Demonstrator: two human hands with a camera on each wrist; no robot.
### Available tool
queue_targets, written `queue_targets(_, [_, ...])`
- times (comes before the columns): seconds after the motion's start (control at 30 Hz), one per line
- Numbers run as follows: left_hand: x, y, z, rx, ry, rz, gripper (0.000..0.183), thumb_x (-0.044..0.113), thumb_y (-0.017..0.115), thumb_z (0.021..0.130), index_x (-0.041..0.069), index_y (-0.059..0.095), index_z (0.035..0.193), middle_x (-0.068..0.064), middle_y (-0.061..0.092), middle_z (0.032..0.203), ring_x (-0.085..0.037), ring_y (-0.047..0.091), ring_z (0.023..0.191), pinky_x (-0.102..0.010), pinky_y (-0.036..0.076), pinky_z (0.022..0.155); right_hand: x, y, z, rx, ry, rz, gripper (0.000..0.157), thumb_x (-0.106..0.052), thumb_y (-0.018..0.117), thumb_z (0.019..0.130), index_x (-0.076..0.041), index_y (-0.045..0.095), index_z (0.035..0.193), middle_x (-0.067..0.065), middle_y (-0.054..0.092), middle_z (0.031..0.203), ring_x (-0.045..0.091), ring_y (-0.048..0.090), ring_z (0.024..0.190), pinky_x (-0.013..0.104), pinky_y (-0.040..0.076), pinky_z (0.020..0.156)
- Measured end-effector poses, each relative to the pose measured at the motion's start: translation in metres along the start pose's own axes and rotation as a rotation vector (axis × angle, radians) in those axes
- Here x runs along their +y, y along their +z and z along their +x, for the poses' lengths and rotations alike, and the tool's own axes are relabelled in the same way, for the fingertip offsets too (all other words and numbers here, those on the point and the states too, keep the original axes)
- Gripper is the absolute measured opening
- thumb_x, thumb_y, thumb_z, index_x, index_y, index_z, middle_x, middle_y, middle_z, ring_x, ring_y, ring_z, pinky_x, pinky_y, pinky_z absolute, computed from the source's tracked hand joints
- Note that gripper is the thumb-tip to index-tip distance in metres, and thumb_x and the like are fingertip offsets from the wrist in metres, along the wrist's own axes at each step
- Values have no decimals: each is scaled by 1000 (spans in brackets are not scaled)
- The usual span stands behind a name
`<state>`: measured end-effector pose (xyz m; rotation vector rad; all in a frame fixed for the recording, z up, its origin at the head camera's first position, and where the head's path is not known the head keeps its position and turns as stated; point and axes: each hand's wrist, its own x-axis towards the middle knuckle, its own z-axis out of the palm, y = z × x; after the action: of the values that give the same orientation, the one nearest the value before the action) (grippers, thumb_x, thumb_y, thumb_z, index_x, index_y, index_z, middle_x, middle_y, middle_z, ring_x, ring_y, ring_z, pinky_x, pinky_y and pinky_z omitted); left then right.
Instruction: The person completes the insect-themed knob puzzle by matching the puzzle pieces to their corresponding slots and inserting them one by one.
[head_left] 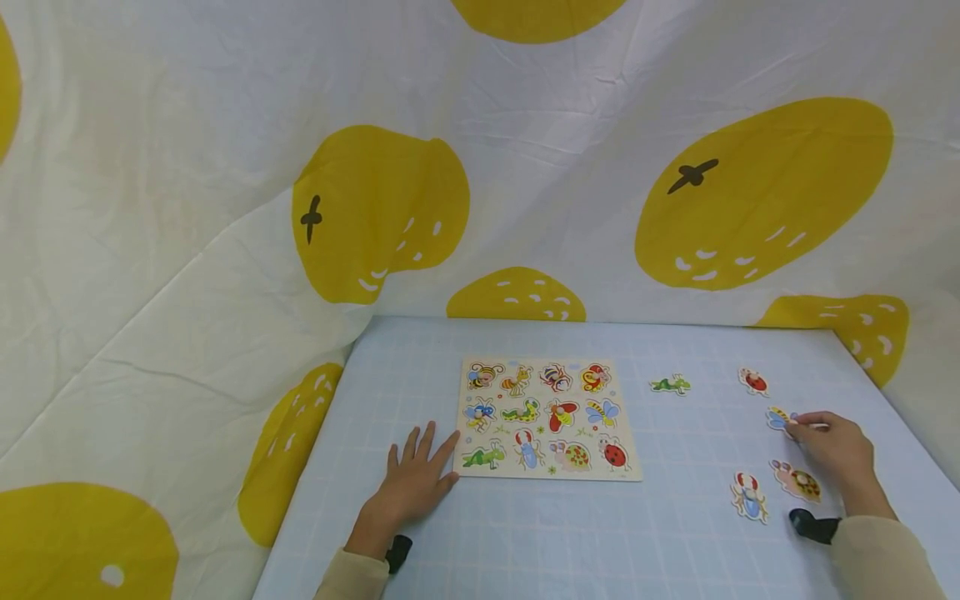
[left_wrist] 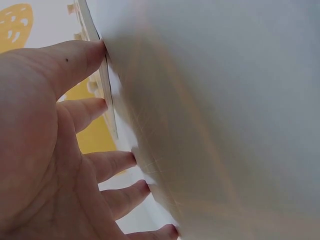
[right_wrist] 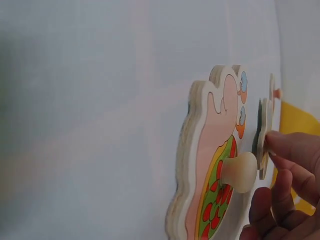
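Observation:
At the board's lower left corner, my left hand (head_left: pixel 415 482) lies with spread, straight fingers, thumb and index fingertip touching the edge of the wooden insect puzzle board (head_left: pixel 551 479). In the left wrist view that hand (left_wrist: pixel 30 140) shows its palm side, fingertips on the tabletop and board edge. My right hand (head_left: pixel 836 450) pinches a blue-winged dragonfly puzzle piece (head_left: pixel 778 418) between thumb and fingers. Seen from the right wrist, the fingers (right_wrist: pixel 295 150) hold that piece (right_wrist: pixel 265 130) by its middle, close to the table. Its knob is hidden there.
Near the right hand lie a snail piece (head_left: pixel 797 482) with a knob and a stag beetle piece (head_left: pixel 749 498). Farther back are a ladybird piece (head_left: pixel 753 382) and a green grasshopper piece (head_left: pixel 671 383). A patterned cloth (head_left: pixel 540 208) hangs behind the table.

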<state>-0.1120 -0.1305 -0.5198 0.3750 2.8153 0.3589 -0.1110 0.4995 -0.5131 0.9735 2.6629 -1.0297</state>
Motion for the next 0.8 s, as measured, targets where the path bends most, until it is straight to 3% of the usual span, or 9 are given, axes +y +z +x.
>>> queue_targets(0.3, [1,-1,-2,-2,10,-12,66,42,60,100,24,34,158,-18,17,164,-45,10,148,-71,10,111,-8,-1,-2,-11,-5,11,59,-41,61,99,7,51,131,36,47,121,50,40,108,58,40,79])
queue_targets(0.5, [-1,1,-1,-4,7,-12,67,43,59,100,24,33,158,-18,16,164,-45,9,149,-71,9,112,-18,2,-6,-4,-59,-7,61,-43,62,98,7,51,131,35,48,119,48,42,103,48,42,73])
queue_targets(0.8, [1,-1,-2,6,14,-8,67,43,60,99,23,35,157,-19,18,164,-46,11,148,-71,11,111,-32,11,-14,4,-187,-44,60,-46,61,97,5,55,127,32,51,113,45,44,98,43,43,68])
